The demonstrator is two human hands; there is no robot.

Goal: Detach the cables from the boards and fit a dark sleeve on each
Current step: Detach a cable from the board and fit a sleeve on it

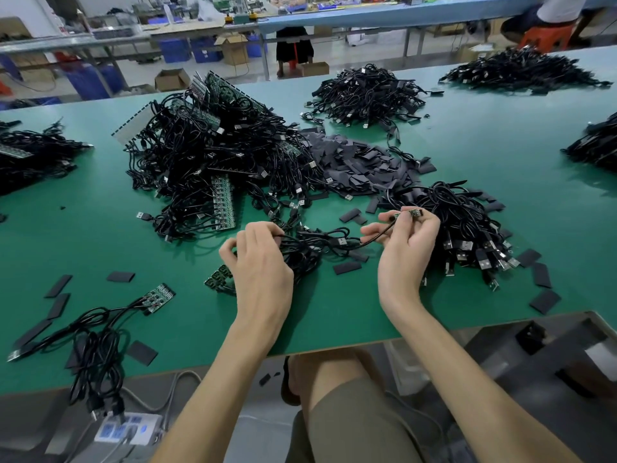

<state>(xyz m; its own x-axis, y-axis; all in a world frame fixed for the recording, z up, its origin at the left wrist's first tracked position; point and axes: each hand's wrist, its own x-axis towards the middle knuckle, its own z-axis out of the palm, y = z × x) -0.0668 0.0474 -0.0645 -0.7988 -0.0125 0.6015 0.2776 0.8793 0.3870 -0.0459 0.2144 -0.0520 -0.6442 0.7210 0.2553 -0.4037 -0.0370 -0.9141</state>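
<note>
- Centrally, above the green table mat (pixel 334 315), the right hand (pixel 405 248) pinches a small green circuit-board piece (pixel 409 213) between thumb and fingertips; a thin black cable (pixel 377 236) runs from that piece down to the left
- the left hand (pixel 258 265) has its fingers curled and pinches a black cable at the edge of a tangle of black cables (pixel 307 253) lying on the mat; whether it is the same cable I cannot tell; a short green board strip (pixel 216 279) lies partly hidden under this hand
- behind the hands sits a large heap of black cables and long green boards (pixel 213 155); just right of it, touching it, lies a heap of flat dark grey sleeves (pixel 357 162)
- just beside the right hand rests a pile of black cables with silver USB plugs (pixel 467 235); one loose dark sleeve (pixel 347 268) lies on the mat between the hands
- near the left front edge, another green board (pixel 157 297) lies with several black cables attached
</note>
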